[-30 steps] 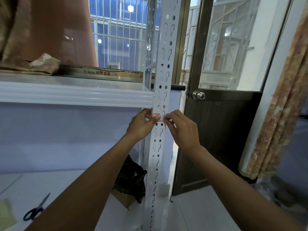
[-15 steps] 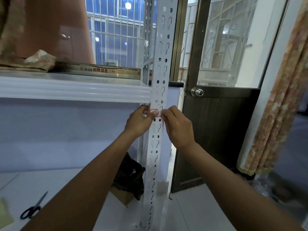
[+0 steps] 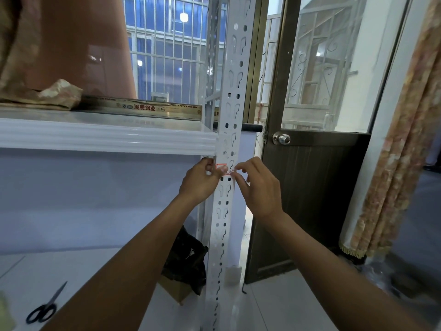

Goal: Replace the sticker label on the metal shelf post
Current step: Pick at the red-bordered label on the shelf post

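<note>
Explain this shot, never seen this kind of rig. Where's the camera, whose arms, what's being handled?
There is no machine here: a person works with bare hands, and one wide-angle camera worn on their head looks forward and down, so the two forearms reach in from the bottom edge. Both hands meet at a white perforated metal shelf post, just under a white shelf beam. The left hand grips the post's edge with its thumb on a small red-bordered sticker label. The right hand pinches the label's right end. Whether the label is going on or coming off cannot be told. On the white lower shelf board, bottom left, lie black-handled scissors. A dark bag sits behind the post, and a brown door with a round metal knob stands to the right.
</note>
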